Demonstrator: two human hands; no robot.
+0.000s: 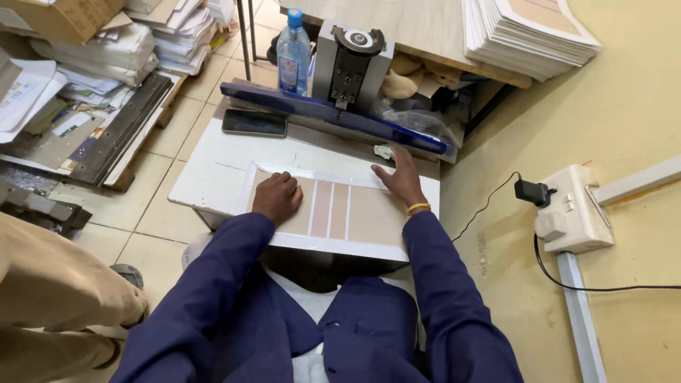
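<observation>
A dark-screened phone (254,122) is lying flat on the counter (206,177); behind it a clear bottle (294,53) is standing, wearing a blue-and-white label (288,71).

Bare white tabletop (213,177) lay open left of the brown board (340,213), up to the phone (255,122). Behind, the blue-barred machine (349,67) and water bottle (294,53) walled off the far edge; the yellow wall (624,92) hemmed the right.
</observation>
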